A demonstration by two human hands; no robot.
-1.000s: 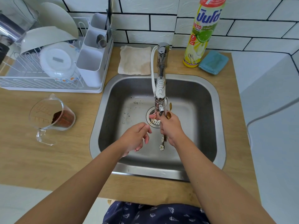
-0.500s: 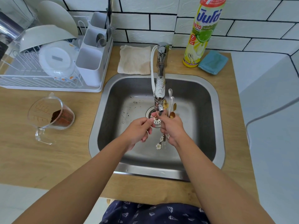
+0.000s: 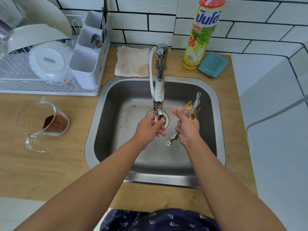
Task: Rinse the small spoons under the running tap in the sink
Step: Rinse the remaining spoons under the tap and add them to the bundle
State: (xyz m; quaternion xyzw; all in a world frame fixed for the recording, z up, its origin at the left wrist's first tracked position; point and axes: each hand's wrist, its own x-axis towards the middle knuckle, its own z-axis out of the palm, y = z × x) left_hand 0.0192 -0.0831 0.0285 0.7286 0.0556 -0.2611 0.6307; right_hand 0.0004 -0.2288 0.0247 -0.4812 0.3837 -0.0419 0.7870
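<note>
Over a stainless steel sink (image 3: 106, 130), the right hand (image 3: 188, 127) grips a bunch of small gold and silver metal spoons (image 3: 194, 107) mid-handle. The left hand (image 3: 150, 129) pinches one thin gold spoon (image 3: 187, 107) by its handle end under the chrome tap (image 3: 160, 90). They look light, stiff and slippery when wet; hold them by the stems.

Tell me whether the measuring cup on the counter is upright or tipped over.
Tipped over. The measuring cup lies on its side on the counter, handle toward the counter's front edge, brown powder settled against its lower wall.
</note>
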